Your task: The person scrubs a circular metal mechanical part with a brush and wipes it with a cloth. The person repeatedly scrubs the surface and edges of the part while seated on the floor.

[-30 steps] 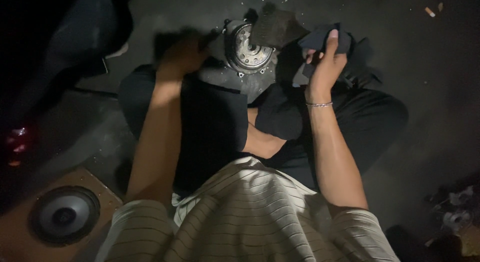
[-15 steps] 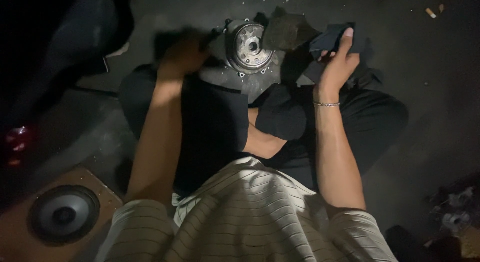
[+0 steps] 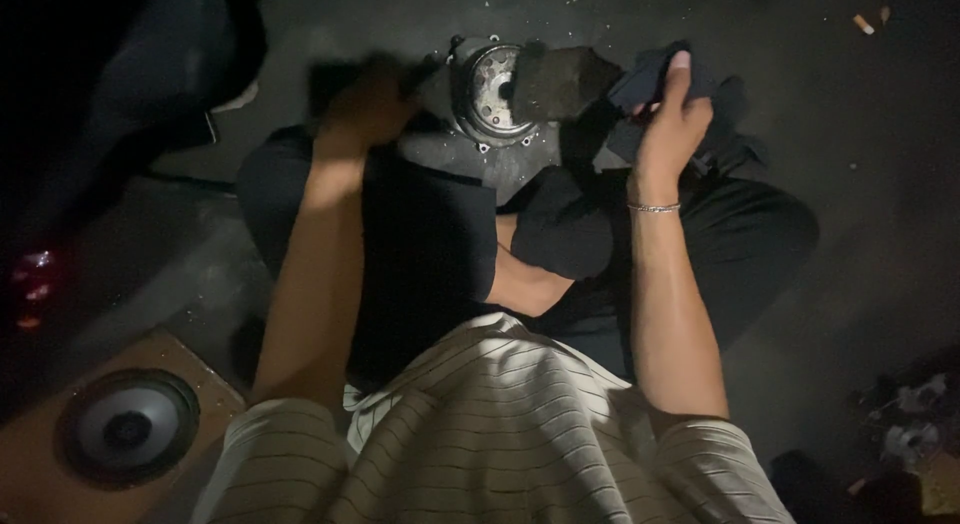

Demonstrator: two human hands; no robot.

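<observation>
**Seated figure, round metal part on dark floor**

Change since half a second ago: the right hand [image 3: 668,124] has lifted slightly with its dark cloth [image 3: 650,79], thumb now upright; the left hand [image 3: 365,109] stays blurred at the same spot.

- Round metal part [image 3: 492,92] — silvery disc with a dark centre, lying on the floor [image 3: 860,234] between the hands, just beyond the crossed legs.
- Dark block [image 3: 560,79] — overlaps the disc's right edge.
- Right hand — fingers closed around the dark cloth, thin bracelet [image 3: 653,208] at the wrist.
- Left hand — motion-blurred against a dark object; grip cannot be told.
- Speaker cone [image 3: 128,429] — set in a brown panel, lower left, well apart.
</observation>
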